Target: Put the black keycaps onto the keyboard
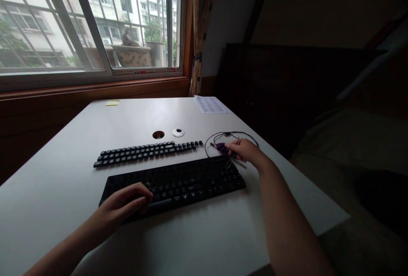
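Observation:
A black keyboard (191, 182) lies on the white table, and part of its upper left has no keycaps on it. My left hand (132, 199) rests on the keyboard's left front part with fingers curled together and pressed against it. Over the right end of the keyboard, my right hand (244, 150) pinches a wire keycap puller (228, 164), its thin wire loops pointing down at the number keys. A purple cloth (221, 148) lies just left of the right hand. Loose black keycaps (140, 152) stand in rows behind the keyboard.
A black cable (208, 140) loops behind the keyboard's right end. The white table (63, 174) has an open round hole (158, 134) beside a white cable grommet (178, 132). A printed sheet (211, 105) and yellow paper (112, 103) lie at the far edge, near the window.

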The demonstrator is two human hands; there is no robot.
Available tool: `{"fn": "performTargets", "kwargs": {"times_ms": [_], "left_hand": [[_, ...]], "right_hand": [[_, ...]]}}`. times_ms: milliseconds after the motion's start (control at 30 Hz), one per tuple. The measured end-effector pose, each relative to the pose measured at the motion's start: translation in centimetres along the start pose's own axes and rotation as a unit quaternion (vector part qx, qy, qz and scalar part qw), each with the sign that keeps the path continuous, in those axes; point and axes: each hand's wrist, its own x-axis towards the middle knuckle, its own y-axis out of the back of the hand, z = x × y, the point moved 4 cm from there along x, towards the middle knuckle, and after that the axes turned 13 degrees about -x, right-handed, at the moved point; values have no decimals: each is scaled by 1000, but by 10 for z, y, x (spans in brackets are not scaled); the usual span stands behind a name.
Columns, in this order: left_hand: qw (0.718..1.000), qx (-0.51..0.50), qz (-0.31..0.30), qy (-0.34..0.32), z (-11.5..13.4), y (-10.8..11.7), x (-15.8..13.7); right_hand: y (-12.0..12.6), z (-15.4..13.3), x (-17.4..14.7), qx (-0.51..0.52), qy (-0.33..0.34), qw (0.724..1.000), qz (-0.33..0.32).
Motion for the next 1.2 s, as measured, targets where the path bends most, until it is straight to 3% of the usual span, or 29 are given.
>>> {"fn": "performTargets", "kwargs": {"times_ms": [300, 400, 633, 900, 1200], "left_hand": [[1000, 4, -11, -6, 4, -2, 0], [1000, 7, -10, -4, 3, -2, -1], [1000, 4, -13, -9, 1, -1, -1], [1000, 8, -8, -7, -1, 1, 0], [1000, 9, -12, -3, 7, -4, 0]], "right_hand": [[-4, -38, -17, -151, 166, 971, 80], [-2, -34, -18, -137, 149, 977, 68], [-1, -6, -6, 5, 42, 999, -12], [-4, 9, 4, 67, 37, 997, -26], [0, 8, 3, 68, 54, 996, 7]]}}
